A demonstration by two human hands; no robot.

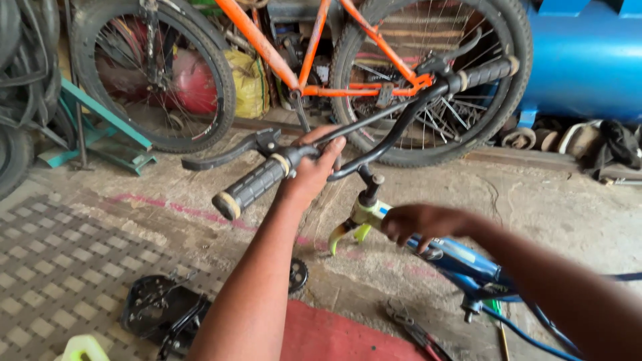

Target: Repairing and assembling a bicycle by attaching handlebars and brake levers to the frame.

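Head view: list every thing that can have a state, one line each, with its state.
Left hand: gripping the black handlebar beside its left grip.
Right hand: closed on the blue frame at the head tube.
Orange bicycle: upright behind.
Pliers: lying on the floor.
Black saddle: detached, on the floor.

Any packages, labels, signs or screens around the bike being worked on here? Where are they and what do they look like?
Yellow sack: bulging bag on the floor behind the orange bicycle, by its black tyre.
No signs, screens or clear labels show near the left hand on the handlebar or the right hand.
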